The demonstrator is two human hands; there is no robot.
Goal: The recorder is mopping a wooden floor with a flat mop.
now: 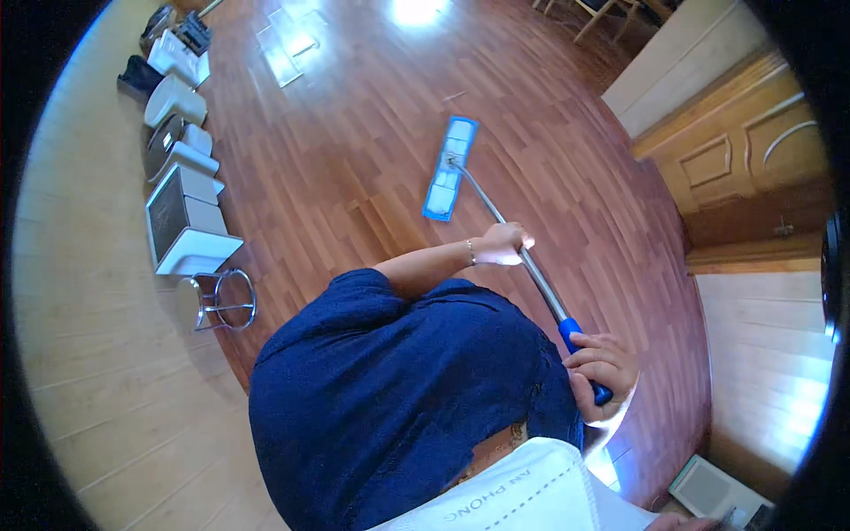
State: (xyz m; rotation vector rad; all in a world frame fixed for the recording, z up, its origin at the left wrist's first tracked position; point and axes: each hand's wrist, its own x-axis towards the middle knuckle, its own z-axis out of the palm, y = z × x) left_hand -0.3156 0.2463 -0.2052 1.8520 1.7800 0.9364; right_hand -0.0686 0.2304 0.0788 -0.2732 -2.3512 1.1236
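A flat mop (443, 189) with a blue-edged pad lies on the reddish wood-plank floor (354, 142) in front of me. Its metal pole (544, 288) slants back toward my right side and ends in a blue grip (569, 331). My left hand (503, 243), with a bracelet at its wrist, is closed around the middle of the pole. Lower down, my right hand (606, 370) wraps the blue grip near its end. The pad looks flat against the floor.
Along the left wall stand a chrome-framed stool (226, 301) and several white units (199, 252). A wooden door (735, 168) is on the right, with chairs (602, 16) at the far right. A white box-like device (717, 491) sits at lower right.
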